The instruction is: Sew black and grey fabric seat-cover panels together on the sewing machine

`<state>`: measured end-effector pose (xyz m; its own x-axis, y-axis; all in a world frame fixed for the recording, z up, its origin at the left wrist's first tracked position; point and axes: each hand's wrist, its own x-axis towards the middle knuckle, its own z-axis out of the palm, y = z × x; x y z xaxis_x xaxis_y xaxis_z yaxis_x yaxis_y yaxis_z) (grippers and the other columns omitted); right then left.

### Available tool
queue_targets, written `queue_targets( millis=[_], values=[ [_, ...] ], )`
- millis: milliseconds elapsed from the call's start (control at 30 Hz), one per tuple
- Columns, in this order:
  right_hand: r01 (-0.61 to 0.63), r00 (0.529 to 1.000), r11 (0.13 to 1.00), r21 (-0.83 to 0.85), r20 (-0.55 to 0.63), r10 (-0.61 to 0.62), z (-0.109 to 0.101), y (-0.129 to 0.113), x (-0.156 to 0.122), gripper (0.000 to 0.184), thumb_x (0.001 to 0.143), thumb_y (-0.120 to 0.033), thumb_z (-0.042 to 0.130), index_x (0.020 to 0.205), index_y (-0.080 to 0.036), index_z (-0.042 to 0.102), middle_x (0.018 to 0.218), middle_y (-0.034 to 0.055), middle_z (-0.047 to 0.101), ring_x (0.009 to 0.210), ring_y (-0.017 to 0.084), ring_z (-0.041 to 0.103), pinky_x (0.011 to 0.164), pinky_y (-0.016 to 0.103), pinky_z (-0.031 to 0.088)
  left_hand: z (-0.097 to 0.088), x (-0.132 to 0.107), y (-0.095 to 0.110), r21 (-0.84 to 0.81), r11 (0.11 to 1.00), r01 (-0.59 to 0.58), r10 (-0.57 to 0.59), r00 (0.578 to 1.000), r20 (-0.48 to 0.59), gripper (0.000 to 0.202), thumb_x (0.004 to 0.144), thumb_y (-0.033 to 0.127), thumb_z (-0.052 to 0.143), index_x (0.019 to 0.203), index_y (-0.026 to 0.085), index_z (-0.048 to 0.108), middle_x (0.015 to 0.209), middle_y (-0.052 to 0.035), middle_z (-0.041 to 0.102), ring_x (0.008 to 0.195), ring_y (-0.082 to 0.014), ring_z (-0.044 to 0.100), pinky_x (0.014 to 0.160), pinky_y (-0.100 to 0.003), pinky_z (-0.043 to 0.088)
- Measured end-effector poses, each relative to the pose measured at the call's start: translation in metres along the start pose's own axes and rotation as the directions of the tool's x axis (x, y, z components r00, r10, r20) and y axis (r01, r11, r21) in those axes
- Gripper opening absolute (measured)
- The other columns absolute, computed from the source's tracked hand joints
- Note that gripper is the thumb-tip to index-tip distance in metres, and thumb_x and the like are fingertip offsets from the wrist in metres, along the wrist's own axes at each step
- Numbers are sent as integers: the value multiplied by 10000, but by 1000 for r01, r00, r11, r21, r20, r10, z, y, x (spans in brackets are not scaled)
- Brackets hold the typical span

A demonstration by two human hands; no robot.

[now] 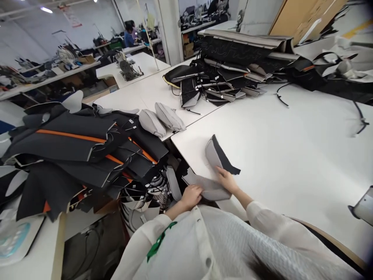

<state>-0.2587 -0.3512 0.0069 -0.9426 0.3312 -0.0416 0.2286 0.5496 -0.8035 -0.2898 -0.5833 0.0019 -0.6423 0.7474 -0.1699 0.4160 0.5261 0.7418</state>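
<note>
A grey fabric piece [208,187] with a black lining lies at the near edge of the white table [291,147], its far end curled upward. My left hand [190,196] is closed on the piece's near left end. My right hand [226,179] rests on top of the same piece, fingers pressed down along its upper edge where the raised grey and black flap [217,155] begins.
A heap of black pieces with orange stripes [81,155] covers the table at left. Two grey padded pieces [161,118] lie behind it. Stacks of black and grey cut parts [233,70] fill the far table. Another person works far back [129,35].
</note>
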Motion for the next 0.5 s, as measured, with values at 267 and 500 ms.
queue_targets(
  millis=[267, 500],
  values=[
    [-131, 968, 964, 231, -178, 174, -31, -29, 20, 578, 789, -304, 386, 1298, -90, 554, 894, 67, 684, 674, 171, 587, 650, 335, 513, -64, 9, 1, -483, 874, 52, -304, 835, -459, 262, 739, 168, 443, 952, 155, 595, 853, -47, 664, 805, -179, 612, 770, -308, 474],
    [-120, 993, 892, 436, 45, 112, -55, -81, 13, 470, 776, -332, 537, 1208, -178, 641, 1113, 45, 669, 976, 222, 611, 869, 358, 495, -108, 0, 17, -675, 679, -288, -326, 705, -629, 288, 756, 410, 635, 958, 205, 638, 920, -33, 680, 929, -184, 623, 897, -338, 471]
  ],
)
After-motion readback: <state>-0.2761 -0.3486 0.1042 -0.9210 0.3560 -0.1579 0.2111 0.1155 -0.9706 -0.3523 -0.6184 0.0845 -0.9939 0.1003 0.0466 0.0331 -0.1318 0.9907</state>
